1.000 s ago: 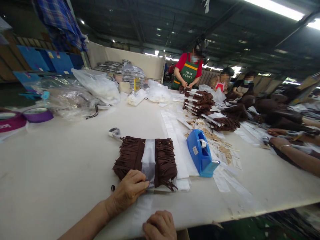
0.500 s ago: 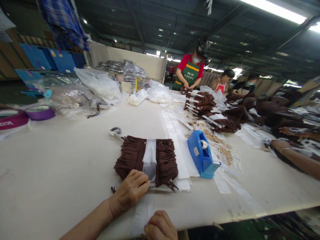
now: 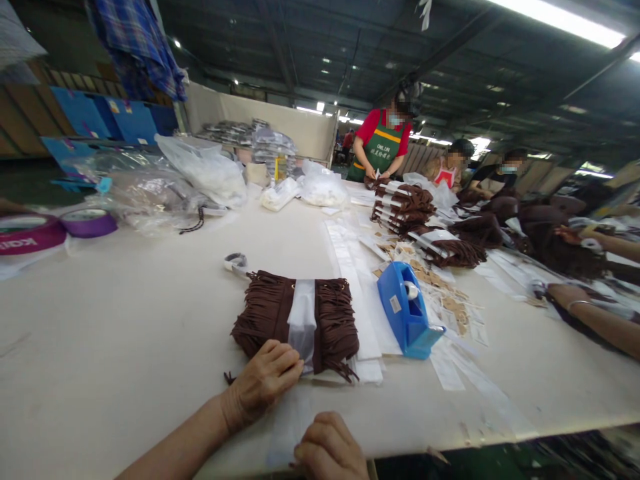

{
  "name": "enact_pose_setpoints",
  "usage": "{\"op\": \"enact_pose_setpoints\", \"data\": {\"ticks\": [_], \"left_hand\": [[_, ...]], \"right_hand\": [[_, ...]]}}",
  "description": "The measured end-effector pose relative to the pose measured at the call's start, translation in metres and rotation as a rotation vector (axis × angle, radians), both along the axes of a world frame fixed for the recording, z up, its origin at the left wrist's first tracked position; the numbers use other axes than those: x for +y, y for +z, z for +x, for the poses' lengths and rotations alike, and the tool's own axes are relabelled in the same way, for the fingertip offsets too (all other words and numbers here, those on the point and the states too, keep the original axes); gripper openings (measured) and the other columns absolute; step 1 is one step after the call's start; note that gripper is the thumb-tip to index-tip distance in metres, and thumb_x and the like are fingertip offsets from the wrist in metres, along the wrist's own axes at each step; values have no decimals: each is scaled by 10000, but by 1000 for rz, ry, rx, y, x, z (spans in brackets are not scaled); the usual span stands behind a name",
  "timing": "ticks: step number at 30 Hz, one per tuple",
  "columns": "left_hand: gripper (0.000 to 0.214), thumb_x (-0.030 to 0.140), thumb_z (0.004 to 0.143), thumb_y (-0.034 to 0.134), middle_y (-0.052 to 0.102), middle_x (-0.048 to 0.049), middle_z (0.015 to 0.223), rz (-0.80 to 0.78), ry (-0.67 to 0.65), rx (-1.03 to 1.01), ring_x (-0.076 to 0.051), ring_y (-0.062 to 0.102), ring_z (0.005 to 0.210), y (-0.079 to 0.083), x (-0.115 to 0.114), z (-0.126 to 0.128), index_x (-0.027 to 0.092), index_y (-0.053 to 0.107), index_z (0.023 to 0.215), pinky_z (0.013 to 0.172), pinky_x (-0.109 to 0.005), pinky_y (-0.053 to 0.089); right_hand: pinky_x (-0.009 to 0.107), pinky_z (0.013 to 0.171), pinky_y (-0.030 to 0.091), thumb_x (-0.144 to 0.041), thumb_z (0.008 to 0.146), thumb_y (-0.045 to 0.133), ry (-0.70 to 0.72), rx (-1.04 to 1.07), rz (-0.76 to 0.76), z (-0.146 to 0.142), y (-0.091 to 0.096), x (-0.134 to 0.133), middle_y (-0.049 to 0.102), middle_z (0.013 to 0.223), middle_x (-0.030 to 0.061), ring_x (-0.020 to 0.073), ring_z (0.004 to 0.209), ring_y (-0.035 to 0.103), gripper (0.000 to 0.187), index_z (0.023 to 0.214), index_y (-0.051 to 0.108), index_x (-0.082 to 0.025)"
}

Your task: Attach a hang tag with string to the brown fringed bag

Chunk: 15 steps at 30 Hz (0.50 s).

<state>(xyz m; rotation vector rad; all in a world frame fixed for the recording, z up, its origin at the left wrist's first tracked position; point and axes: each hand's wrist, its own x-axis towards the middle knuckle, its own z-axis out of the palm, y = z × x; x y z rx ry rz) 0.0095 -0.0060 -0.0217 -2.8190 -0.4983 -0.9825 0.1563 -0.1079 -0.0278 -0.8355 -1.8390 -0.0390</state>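
A dark brown fringed bag [image 3: 327, 320] lies flat on the table in front of me. A whitish translucent strip [image 3: 303, 313] wraps round its middle. At the bag's near edge, my left hand [image 3: 267, 377] has its fingers bent and pressed together on the strip's lower part. Closer to me, my right hand [image 3: 330, 447] is closed beside a faint translucent band lying on the table. Whatever its fingers hold is hidden. A wrapped strap end [image 3: 236, 262] sticks out from the bag's far left corner.
Right of the bag stands a blue tape dispenser [image 3: 406, 310] beside white strips [image 3: 367, 340]. Stacked fringed bags [image 3: 403, 207] lie farther back, with brown tags [image 3: 453, 313] nearby. Tape rolls [image 3: 89, 223] and plastic bags [image 3: 203, 170] are at left. Co-workers' arms [image 3: 595, 310] reach in at right.
The whole view has shifted slightly. My left hand stays at the bag's near edge, and my right hand remains closed near the table's front. A co-worker's hand at right has moved.
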Motion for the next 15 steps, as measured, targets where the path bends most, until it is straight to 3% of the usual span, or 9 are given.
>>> {"op": "enact_pose_setpoints", "data": {"ticks": [5, 9, 13, 15], "left_hand": [[251, 79, 837, 364, 566, -68, 856, -97, -23, 87, -179, 468, 803, 14, -6, -6, 98, 537, 1017, 723, -329, 388], [308, 131, 771, 411, 565, -76, 906, -275, -16, 95, -199, 485, 846, 28, -14, -8, 127, 520, 1059, 768, -366, 423], [146, 162, 853, 428, 585, -36, 840, -285, 90, -110, -153, 522, 806, 16, -13, -4, 173, 550, 932, 747, -284, 452], [163, 201, 879, 421, 591, -34, 788, -260, 194, -240, -144, 537, 741, 4, -10, -1, 156, 532, 990, 685, -255, 470]], "right_hand": [[238, 605, 458, -122, 866, 456, 108, -70, -26, 17, 36, 17, 551, 661, 55, 138, 674, 464, 165, 738, 560, -127], [267, 679, 453, -79, 853, 459, 122, -86, -154, 24, 55, 42, 560, 740, 65, 151, 752, 469, 146, 785, 578, -128], [242, 658, 429, -158, 854, 517, 30, -66, -281, 27, 57, 78, 560, 734, 39, 138, 733, 488, 167, 708, 598, -156], [230, 663, 424, -185, 837, 554, -41, -37, -374, 26, 49, 93, 566, 754, 28, 133, 739, 504, 157, 691, 608, -168]]}}
